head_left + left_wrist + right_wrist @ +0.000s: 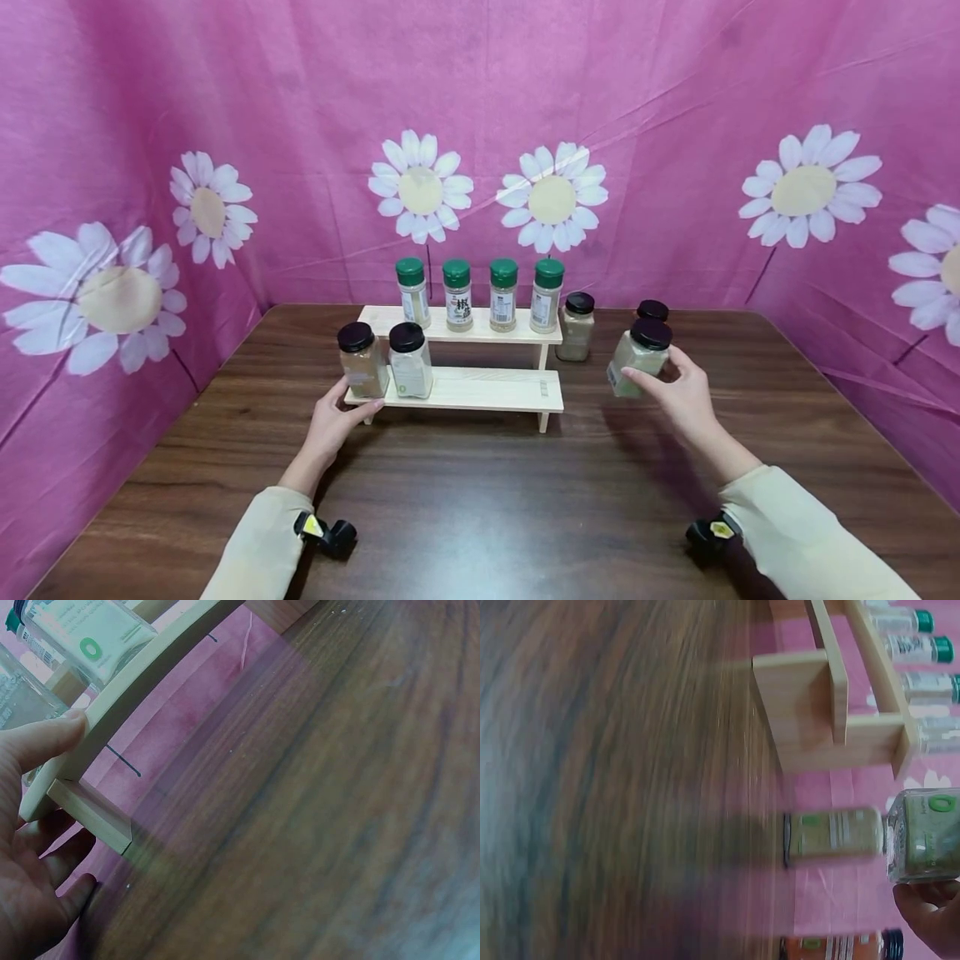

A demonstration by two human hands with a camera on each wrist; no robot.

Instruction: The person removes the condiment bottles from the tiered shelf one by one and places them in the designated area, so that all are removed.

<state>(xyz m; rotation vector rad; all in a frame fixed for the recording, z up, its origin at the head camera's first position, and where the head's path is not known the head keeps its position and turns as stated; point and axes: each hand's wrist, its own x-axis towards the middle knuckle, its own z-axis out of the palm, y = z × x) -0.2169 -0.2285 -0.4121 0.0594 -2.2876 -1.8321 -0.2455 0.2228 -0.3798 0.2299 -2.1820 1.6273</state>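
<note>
My left hand [335,427] grips the left end of the lower board of a two-step wooden rack [487,390]. In the left wrist view its thumb [52,742] lies on the board's front edge, the other fingers beneath. Beside that hand, a brown spice jar [363,371] and a white spice jar [411,372], both black-lidded, stand on the lower step. To the right of the rack, my right hand [688,398] holds a square glass spice jar [636,363] with a black lid and pale green contents. The right wrist view shows this jar [930,832] raised off the table.
Several green-capped shakers [503,296] line the upper step. A black-lidded jar [576,329] stands on the table right of the rack. Another [652,310], mostly hidden behind the held jar, shows orange contents [840,946] in the right wrist view. A pink flowered curtain [660,67] surrounds the table.
</note>
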